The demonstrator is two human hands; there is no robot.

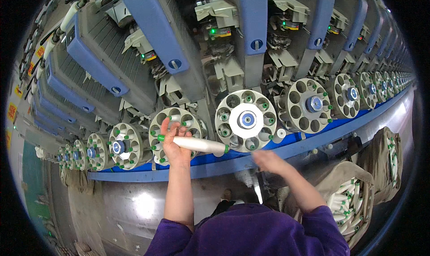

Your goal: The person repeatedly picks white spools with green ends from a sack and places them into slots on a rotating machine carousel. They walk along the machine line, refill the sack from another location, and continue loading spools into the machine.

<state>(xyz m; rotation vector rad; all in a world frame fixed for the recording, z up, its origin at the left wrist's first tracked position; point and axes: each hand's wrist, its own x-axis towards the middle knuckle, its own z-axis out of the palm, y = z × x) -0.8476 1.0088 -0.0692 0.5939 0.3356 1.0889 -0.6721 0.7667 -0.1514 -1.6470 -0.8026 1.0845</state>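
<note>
My left hand [177, 152] is closed around the green end of a white yarn bobbin [197, 144]. The bobbin lies almost level, its other green tip pointing right, in front of the round bobbin magazines. Behind this hand is a magazine [193, 114] with several green-tipped bobbins in its pockets. My right hand [270, 162] is blurred by motion, just below the magazine with a white, blue-centred hub [247, 120]. Its fingers are smeared, and nothing in it can be made out.
A row of winding units with blue panels [253, 23] runs along the back, more magazines [307, 104] below them. A blue rail [210, 168] fronts the machine. At the lower right, a cloth-sided container [368, 184] holds many white bobbins, with another sack [380, 144] beyond.
</note>
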